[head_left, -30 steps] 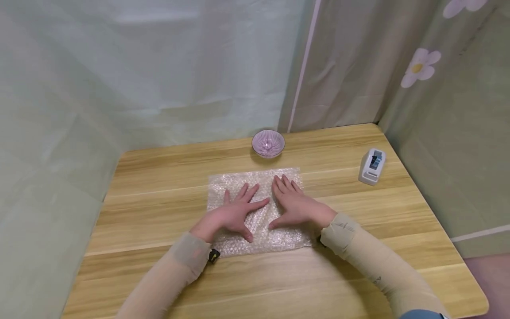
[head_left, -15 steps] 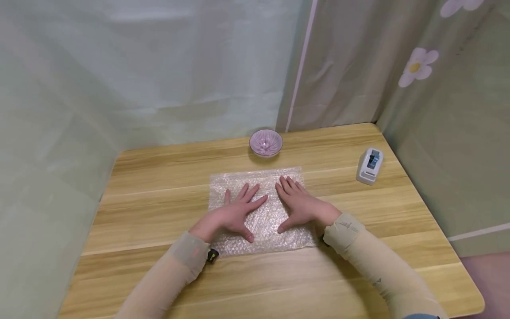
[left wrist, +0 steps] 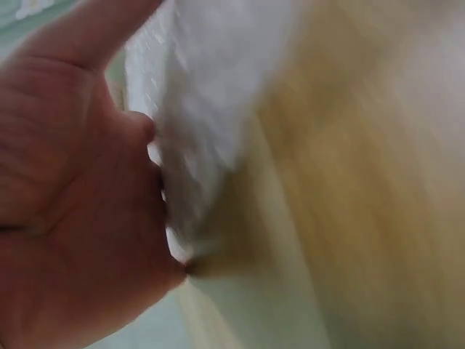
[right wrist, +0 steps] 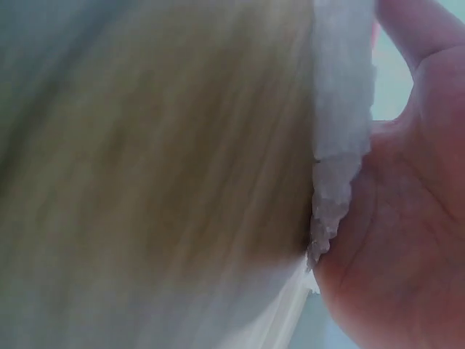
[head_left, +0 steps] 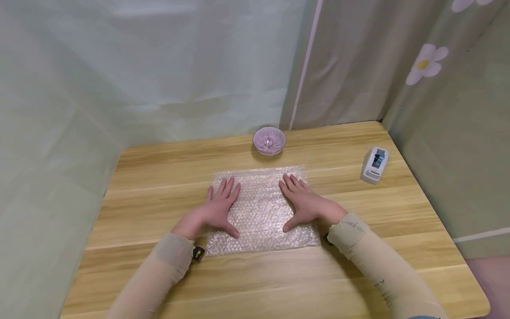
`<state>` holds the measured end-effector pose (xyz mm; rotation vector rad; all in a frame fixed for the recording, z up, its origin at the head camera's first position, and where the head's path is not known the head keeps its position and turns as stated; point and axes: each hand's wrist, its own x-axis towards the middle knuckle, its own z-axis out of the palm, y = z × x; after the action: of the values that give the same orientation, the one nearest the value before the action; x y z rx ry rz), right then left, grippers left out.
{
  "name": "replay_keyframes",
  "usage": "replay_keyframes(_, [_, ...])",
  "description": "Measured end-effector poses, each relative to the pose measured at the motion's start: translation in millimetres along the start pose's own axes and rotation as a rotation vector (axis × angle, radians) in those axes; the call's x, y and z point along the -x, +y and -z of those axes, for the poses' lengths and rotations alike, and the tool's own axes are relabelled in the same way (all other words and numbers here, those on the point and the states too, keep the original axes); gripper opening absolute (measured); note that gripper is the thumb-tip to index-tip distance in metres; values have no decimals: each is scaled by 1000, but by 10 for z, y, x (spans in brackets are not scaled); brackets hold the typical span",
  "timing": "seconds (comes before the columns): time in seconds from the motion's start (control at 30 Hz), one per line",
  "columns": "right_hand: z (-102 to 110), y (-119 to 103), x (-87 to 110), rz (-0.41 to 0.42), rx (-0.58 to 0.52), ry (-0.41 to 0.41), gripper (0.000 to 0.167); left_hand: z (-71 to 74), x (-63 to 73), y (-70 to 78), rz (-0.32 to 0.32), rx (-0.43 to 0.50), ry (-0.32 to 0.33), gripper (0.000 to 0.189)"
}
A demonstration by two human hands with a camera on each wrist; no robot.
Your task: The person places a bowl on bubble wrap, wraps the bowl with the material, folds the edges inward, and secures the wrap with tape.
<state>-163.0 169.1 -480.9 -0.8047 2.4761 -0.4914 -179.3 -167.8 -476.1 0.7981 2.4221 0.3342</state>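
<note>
Bubble wrap spread out flat under both hands, with nothing set on it

The sheet of bubble wrap point(head_left: 259, 217) lies near the middle of the worktop point(head_left: 255, 283), a single broad rectangle with its long side across the person's front. The left hand point(head_left: 219, 210) rests over its left edge and the right hand point(head_left: 307, 206) over its right side. On both, the fingers are extended and spread, gripping nothing; they simply touch the wrap, and the stretch between the hands is uncovered.

As far as the laying-out goes, it looks close to complete: the sheet is open and mostly level, and what seems left is only some slight unevenness, with faint ripples across the middle and a near edge that runs a little wavy. No part of it is visibly folded over.

Beyond its far edge, the purple bowl point(head_left: 269, 141) stands upright and apart from the wrap, untouched. Off to the right, well apart from both, sits what looks like a tape dispenser point(head_left: 374, 165), also untouched. Both wrist views are too blurred to add much about the contact
</note>
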Motion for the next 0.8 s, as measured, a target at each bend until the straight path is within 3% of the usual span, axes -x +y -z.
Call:
replay_keyframes(0.2, [19, 39, 16, 11, -4, -1, 146, 7, 43, -70, -13, -25, -7, 162])
replay_keyframes(0.47, [-1, 79, 14, 21, -27, 2, 146, 74, 57, 156, 71, 19, -45, 163])
replay_keyframes(0.8, [81, 109, 31, 52, -42, -4, 141, 96, 62, 103, 41, 4, -53, 161])
